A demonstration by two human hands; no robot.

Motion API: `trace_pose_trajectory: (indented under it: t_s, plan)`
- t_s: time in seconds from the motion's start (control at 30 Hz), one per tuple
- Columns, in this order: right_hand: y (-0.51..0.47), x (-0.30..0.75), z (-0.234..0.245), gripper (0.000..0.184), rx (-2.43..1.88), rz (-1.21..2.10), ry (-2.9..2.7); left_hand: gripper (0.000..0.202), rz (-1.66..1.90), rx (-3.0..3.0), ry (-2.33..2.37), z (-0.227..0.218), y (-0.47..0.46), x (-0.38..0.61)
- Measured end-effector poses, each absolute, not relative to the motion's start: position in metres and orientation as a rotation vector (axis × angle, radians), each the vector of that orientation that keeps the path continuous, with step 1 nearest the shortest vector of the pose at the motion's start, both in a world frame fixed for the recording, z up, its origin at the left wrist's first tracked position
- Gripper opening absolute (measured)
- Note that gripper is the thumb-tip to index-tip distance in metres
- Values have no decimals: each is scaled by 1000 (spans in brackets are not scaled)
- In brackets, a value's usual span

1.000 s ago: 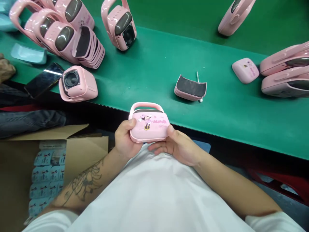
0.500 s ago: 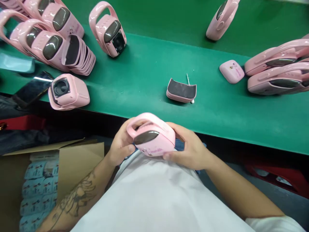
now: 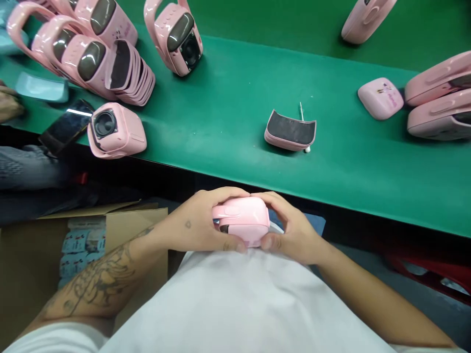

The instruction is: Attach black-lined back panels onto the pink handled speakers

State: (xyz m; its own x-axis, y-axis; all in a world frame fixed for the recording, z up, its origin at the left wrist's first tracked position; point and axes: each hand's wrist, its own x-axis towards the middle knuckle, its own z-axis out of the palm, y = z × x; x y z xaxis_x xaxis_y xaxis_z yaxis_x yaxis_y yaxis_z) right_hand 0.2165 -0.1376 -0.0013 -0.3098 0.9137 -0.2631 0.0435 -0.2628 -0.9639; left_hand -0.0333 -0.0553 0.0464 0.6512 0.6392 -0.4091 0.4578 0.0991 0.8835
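Turning the pink speaker (image 3: 247, 219) end-up, its dark window (image 3: 223, 229) mostly hidden now, I am holding it, grip snug, between left hand (image 3: 200, 221) and right hand (image 3: 299, 234), before the desk (image 3: 221, 147); handling is seemingly continuing.

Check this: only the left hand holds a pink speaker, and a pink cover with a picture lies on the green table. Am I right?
Not quite: the head view shows the left hand and the right hand both holding the pink speaker. The pink cover does lie on the green table.
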Motion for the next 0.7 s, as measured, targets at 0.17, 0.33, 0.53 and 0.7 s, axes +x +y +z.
trace_pose_trajectory:
  t_s: [0.17,0.33,0.53,0.7]
  plan:
    - [-147,197,-14,90,-1099,1868,-1060,72,105,1627,1108,63,-64,-32]
    - [-138,191,-7,100,-1217,1822,-1074,71,74,1762,1078,70,-67,-29]
    - [-141,187,-2,96,-1244,1830,-959,69,201,1750,857,61,-64,-32]
    - [-146,183,4,85,-1207,1738,-1135,73,299,1701,842,49,-68,-38]
